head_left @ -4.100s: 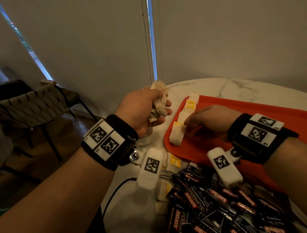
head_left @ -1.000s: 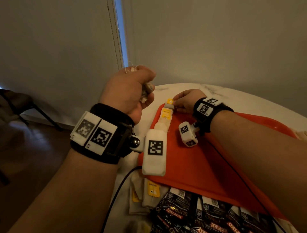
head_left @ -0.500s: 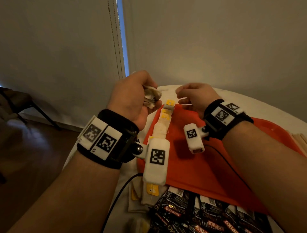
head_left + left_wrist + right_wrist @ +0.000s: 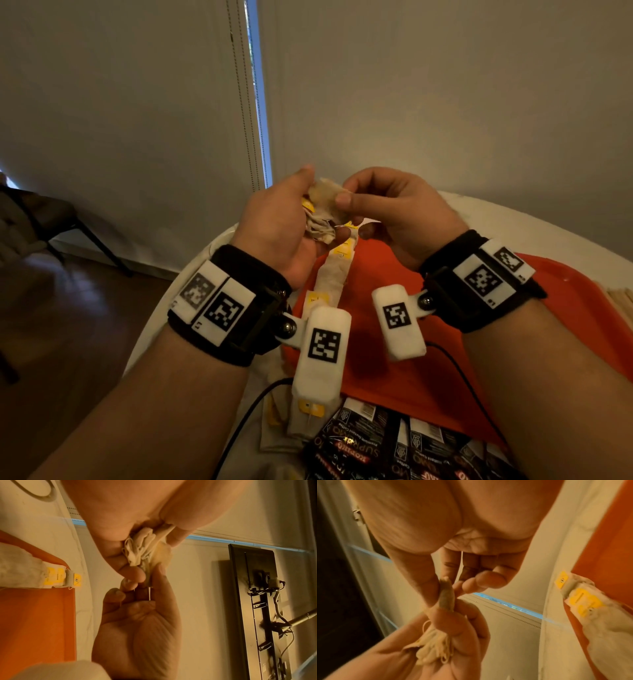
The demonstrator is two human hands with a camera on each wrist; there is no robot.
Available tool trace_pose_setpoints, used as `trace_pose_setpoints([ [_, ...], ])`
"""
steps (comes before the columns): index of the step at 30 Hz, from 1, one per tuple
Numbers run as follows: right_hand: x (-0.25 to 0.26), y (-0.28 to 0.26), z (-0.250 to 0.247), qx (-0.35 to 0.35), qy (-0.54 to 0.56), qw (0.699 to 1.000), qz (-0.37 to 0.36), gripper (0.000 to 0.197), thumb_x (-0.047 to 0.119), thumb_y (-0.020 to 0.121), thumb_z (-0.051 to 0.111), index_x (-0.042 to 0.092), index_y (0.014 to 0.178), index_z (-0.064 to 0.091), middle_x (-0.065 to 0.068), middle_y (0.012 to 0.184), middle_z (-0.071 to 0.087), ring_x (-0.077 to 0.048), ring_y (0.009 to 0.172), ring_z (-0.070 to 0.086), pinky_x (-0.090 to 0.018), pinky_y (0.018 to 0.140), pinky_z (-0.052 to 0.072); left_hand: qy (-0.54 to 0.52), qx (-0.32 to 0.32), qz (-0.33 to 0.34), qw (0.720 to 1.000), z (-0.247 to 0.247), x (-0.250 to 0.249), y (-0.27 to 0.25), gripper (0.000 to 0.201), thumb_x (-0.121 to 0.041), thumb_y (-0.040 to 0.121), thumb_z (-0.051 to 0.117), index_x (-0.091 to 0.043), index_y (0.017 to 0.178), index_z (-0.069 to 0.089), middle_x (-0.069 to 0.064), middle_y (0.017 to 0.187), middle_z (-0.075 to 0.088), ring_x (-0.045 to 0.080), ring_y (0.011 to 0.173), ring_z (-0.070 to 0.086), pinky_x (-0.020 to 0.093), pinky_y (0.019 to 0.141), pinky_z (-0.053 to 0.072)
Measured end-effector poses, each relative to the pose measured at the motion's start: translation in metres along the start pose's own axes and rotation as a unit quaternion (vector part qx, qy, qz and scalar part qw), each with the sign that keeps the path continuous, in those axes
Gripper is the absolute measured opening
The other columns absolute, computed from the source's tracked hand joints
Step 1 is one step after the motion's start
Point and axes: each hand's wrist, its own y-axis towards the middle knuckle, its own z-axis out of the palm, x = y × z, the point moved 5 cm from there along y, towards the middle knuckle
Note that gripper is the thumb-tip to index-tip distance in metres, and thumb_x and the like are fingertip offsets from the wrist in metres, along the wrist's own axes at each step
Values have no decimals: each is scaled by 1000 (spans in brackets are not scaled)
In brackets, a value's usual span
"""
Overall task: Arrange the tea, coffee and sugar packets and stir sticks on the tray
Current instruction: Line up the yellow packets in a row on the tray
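My head camera looks down over both wrists; my wrist cameras sit close under each palm — all share the orange tray.

The right hand leaves the tray and now pinches a tea bag from the left hand's bunch

- Left hand clutches a bunch of tea bags.
- Right hand pinches one bag's edge.
- Tea bags with yellow tags line the orange tray.
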Motion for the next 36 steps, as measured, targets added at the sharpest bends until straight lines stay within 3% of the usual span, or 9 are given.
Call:
trace_pose_setpoints([
  [2, -8, 3, -3, -24, 51, 998, 26, 9, 11, 86, 76, 17, 82, 72, -7, 78, 70, -17, 67, 59, -26, 56, 47, -3, -14, -3, 1000, -3, 0, 3, 38, -36, 106, 51, -1, 116, 63, 13, 84, 72, 21, 58, 69, 30, 52, 54],
  [6, -20, 4, -3, -59, 126, 988, 67, 9, 8, 91, 70, 15, 86, 67, -3, 72, 70, -16, 64, 59, -29, 60, 49, 26, -24, -14, 999, -7, 3, 5, 24, -35, 101, 62, -11, 96, 63, 4, 74, 63, 15, 56, 59, 26, 47, 47],
  [9, -24, 2, 0, -58, 139, 986, 71, 6, 6, 93, 66, 12, 95, 67, -4, 74, 71, -15, 65, 62, -26, 60, 53, 89, -2, 1, 996, -4, 5, 4, 13, -24, 94, 71, -13, 93, 64, 1, 72, 60, 10, 55, 53, 23, 48, 42],
  [12, -25, 1, 4, -45, 124, 989, 63, 8, 7, 94, 67, 10, 100, 70, -9, 82, 72, -18, 72, 66, -29, 64, 56, 130, 0, 23, 991, -3, 7, 6, 11, -11, 93, 69, -16, 86, 63, 3, 73, 61, 8, 55, 51, 23, 50, 40],
  [19, -22, 4, -2, -45, 84, 995, 42, 9, 3, 91, 69, 4, 99, 74, -25, 103, 74, -30, 93, 70, -39, 78, 54, 134, -29, 49, 989, -10, 4, 13, 16, -11, 97, 65, -18, 83, 65, 3, 75, 62, 9, 59, 51, 22, 48, 42],
  [23, -24, 6, -15, -104, 106, 988, 44, 12, -1, 87, 72, 11, 87, 74, -21, 95, 73, -30, 85, 68, -35, 70, 56, 81, -59, 53, 994, -13, 2, 15, 16, -12, 98, 63, -20, 85, 64, -3, 71, 59, 9, 60, 52, 23, 47, 44],
  [26, -32, 4, -31, -187, 159, 966, 78, 13, -2, 87, 71, 8, 96, 69, -21, 98, 74, -20, 72, 68, -31, 66, 56, 28, -89, 63, 994, -20, -3, 18, 15, -10, 96, 62, -18, 84, 62, -2, 68, 56, 11, 58, 53, 24, 47, 44],
  [30, -54, 0, -46, -263, 201, 933, 142, 14, -1, 91, 68, 3, 105, 66, -19, 98, 76, -18, 72, 69, -29, 66, 58, -17, -89, 63, 994, -24, -8, 21, 11, -17, 96, 65, -17, 86, 60, -3, 66, 52, 10, 54, 51, 24, 46, 44],
  [36, -89, 10, -33, -234, 117, 934, 244, 7, -4, 91, 67, 3, 92, 67, -14, 78, 69, -21, 63, 66, -31, 58, 59, -15, -67, 18, 997, -24, -3, 24, 15, -26, 93, 65, -18, 84, 58, -4, 67, 49, 11, 56, 48, 25, 47, 45],
])
